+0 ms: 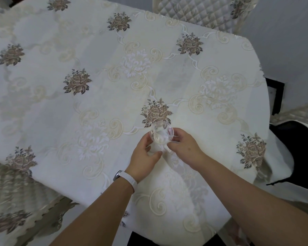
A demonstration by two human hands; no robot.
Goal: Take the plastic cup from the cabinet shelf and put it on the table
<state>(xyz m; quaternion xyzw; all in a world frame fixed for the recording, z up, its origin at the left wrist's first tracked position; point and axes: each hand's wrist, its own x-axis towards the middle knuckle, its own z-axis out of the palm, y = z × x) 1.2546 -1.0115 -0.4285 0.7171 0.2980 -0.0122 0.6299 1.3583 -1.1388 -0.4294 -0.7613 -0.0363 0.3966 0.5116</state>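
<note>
A clear plastic cup (161,133) stands upright on the table (96,71), just below an embroidered brown rose on the cream tablecloth. My left hand (144,155) cups its left side and my right hand (183,145) cups its right side. The fingers of both hands touch the cup's wall. My left wrist wears a white band. The cabinet shelf is out of view.
A quilted cream chair back (199,13) stands at the table's far edge. A dark chair seat with a white cloth (295,151) sits at the right. The tablecloth hangs over the near left edge (16,206). A grey wall lies to the right.
</note>
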